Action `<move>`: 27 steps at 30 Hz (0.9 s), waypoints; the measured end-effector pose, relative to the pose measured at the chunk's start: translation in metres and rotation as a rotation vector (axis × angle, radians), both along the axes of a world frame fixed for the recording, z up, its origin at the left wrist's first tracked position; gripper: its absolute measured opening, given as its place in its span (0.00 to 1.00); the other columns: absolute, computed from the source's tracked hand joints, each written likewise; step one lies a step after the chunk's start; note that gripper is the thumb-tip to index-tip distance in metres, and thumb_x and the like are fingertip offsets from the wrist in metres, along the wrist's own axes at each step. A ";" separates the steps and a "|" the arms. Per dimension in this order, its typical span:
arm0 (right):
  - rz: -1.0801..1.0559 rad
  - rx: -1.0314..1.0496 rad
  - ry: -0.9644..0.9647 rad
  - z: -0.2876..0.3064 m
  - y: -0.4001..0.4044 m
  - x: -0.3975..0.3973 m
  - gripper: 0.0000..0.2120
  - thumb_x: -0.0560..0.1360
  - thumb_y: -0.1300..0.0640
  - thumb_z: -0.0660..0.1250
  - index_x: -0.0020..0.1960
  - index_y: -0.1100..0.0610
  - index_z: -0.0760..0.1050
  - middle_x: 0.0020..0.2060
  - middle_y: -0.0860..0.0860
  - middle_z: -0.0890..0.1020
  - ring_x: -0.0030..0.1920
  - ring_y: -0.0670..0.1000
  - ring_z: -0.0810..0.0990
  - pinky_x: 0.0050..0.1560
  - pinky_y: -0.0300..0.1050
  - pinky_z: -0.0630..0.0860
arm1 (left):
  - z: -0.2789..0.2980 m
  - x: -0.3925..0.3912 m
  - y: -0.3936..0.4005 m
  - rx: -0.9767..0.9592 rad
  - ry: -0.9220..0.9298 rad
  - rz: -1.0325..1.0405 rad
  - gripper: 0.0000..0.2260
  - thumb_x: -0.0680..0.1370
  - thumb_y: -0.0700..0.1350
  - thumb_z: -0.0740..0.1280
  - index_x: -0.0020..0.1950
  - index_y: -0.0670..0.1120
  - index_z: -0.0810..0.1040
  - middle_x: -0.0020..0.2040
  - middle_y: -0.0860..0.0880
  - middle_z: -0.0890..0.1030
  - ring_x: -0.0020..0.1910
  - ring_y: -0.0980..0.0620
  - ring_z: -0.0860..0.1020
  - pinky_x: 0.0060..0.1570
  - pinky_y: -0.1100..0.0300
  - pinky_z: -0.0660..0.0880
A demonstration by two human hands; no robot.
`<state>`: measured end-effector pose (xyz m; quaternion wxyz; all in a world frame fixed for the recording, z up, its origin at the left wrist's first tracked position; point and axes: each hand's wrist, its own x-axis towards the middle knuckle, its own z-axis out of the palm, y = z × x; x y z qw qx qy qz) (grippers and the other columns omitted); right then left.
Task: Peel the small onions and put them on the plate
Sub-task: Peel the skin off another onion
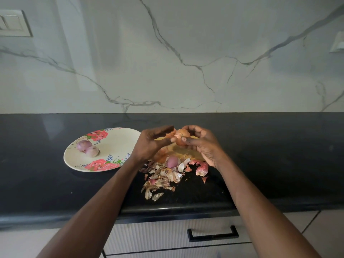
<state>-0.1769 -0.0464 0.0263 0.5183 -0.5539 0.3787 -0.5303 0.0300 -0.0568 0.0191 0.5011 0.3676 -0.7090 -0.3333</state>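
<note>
Furthest left, high on the marbled wall point(186, 53), sits a pale switch plate point(13, 23), and below it the black countertop point(46, 183) runs across the whole width. On that counter, left of the hands, lies a cream plate point(115, 144) printed with pink roses; two peeled onions point(87, 148) rest on its left half, touching each other. Next comes the left hand point(149, 144), raised above the counter with its wrist hiding the plate's right rim; its fingers reach toward the unpeeled onion point(181, 138) and its thumb tip looks to be touching the skin there, though whether it actually pinches the skin I cannot tell. Directly beneath and between the two hands a heap of dry onion peels point(163, 177) spreads toward the counter's front edge, with one small purplish onion point(172, 162) lying among them, partly screened by the forearms. The right hand point(202, 144) curls round the unpeeled onion, thumb across its front and fingers behind, holding it in the air above the heap. Lower right, under the counter edge, a ribbed drawer front point(167, 237) carries a black handle point(213, 234).
</note>
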 end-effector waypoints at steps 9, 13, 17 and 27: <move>0.071 -0.002 -0.106 0.001 0.003 0.007 0.12 0.79 0.58 0.68 0.59 0.63 0.80 0.50 0.62 0.86 0.47 0.56 0.86 0.48 0.42 0.83 | -0.003 -0.005 -0.001 -0.004 0.073 -0.096 0.18 0.72 0.40 0.76 0.61 0.49 0.83 0.54 0.52 0.86 0.55 0.52 0.84 0.58 0.57 0.79; 0.090 0.025 -0.144 0.002 0.000 0.008 0.09 0.78 0.68 0.66 0.58 0.65 0.79 0.50 0.63 0.84 0.44 0.55 0.86 0.48 0.42 0.83 | -0.003 -0.005 -0.001 -0.006 0.099 -0.063 0.14 0.75 0.37 0.74 0.59 0.47 0.84 0.52 0.52 0.87 0.52 0.51 0.85 0.53 0.62 0.79; 0.046 0.070 -0.166 0.002 -0.001 0.009 0.10 0.77 0.67 0.69 0.57 0.68 0.77 0.48 0.64 0.84 0.40 0.56 0.86 0.47 0.43 0.84 | -0.003 -0.007 -0.001 0.032 0.151 -0.040 0.12 0.75 0.37 0.74 0.57 0.47 0.84 0.49 0.51 0.87 0.48 0.50 0.86 0.48 0.63 0.79; 0.131 0.124 -0.215 0.002 -0.001 0.021 0.14 0.81 0.64 0.64 0.65 0.65 0.75 0.48 0.61 0.84 0.48 0.56 0.85 0.55 0.50 0.83 | -0.008 -0.010 -0.004 -0.063 0.033 0.070 0.20 0.75 0.40 0.75 0.66 0.41 0.80 0.56 0.50 0.85 0.50 0.63 0.83 0.48 0.69 0.76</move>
